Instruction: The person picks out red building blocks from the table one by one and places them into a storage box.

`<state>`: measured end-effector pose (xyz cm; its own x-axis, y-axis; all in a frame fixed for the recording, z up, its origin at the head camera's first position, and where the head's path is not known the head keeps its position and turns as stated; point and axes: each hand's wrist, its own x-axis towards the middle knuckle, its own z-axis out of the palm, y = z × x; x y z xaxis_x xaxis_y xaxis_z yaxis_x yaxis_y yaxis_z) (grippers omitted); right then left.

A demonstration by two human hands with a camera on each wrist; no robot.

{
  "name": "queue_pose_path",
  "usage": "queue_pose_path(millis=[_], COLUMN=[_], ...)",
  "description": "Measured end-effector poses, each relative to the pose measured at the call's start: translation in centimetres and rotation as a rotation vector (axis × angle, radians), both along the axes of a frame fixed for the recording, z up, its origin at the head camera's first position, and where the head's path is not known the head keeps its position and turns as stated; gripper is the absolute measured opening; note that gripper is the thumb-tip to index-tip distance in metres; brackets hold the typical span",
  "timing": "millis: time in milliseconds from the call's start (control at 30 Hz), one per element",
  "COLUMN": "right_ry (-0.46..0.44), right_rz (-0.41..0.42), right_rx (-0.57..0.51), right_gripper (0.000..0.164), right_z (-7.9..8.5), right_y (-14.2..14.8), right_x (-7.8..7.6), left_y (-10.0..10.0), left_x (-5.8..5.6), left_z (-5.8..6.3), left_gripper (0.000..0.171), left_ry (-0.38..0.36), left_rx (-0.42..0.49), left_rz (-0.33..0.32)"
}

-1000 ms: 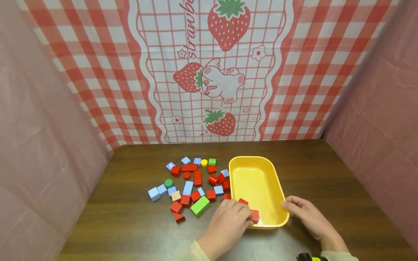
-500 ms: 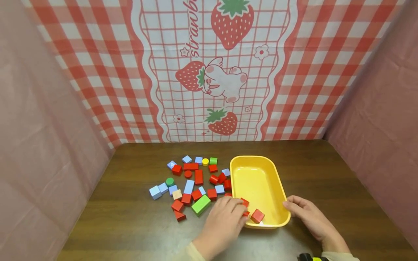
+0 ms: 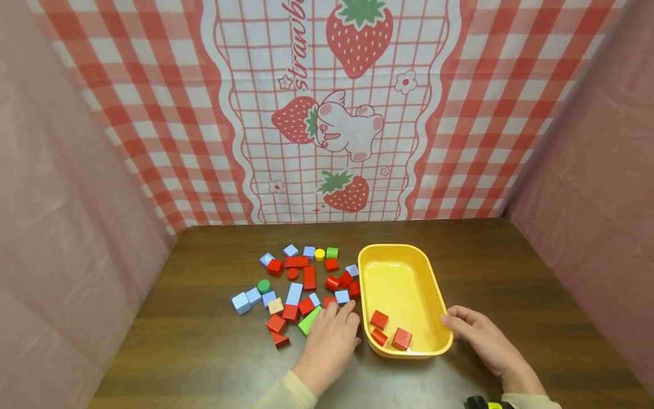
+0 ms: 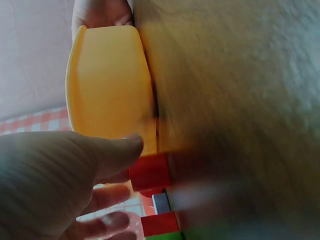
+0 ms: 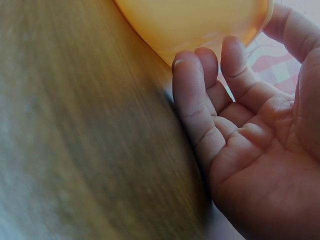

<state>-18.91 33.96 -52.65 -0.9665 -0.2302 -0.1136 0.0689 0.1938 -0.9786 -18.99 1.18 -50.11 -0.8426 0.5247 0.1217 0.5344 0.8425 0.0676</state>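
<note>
In the head view, a person's left hand [image 3: 329, 346] is hanging palm down over the near right part of a scatter of blocks [image 3: 309, 278], its fingers loosely bent and slightly parted, apparently gripping nothing; a long green block [image 3: 308, 322] is showing partly from under it, while a light blue block [image 3: 342, 297] is sitting just beyond its fingertips; a yellow tray [image 3: 394, 247] is standing to the right of the scatter on a dark wooden table [image 3: 511, 272], with three red blocks [image 3: 401, 339] lying inside its near end; at the tray's near right corner, the right hand [image 3: 480, 338] is pinching the rim; a red-and-white checked cloth [image 3: 485, 85] is hanging at the far side.

In the left wrist view, the left hand's thumb and fingers are standing apart beside a red block [image 4: 150, 172]; whether they are touching it, one cannot tell; the tray's wall is rising nearby.

In the right wrist view, the right hand is turning its palm to the camera, its fingers bending against or just beside the tray's outer wall, its thumb lying at the rim.
</note>
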Motion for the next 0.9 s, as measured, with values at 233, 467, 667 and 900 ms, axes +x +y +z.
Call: queue_pose_path(millis=[233, 467, 667, 900], right_ry=[0.008, 0.020, -0.013, -0.012], right_rz=[0.004, -0.012, -0.029, -0.016], right_rx=[0.034, 0.062, 0.057, 0.031], right_gripper=[0.030, 0.029, 0.031, 0.031], right_z=[0.2, 0.6, 0.4, 0.2], right_y=[0.0, 0.2, 0.2, 0.0], right_x=[-0.4, -0.3, -0.1, 0.0], left_y=[-0.5, 0.3, 4.3, 6.0], left_x=[0.2, 0.4, 0.0, -0.3], left_z=[1.2, 3.6, 2.7, 1.6], left_gripper=[0.027, 0.027, 0.022, 0.019], left_ry=[-0.014, 0.159, 0.079, 0.131], left_rx=[0.028, 0.428, 0.347, 0.205], left_rz=[0.029, 0.024, -0.173, -0.133])
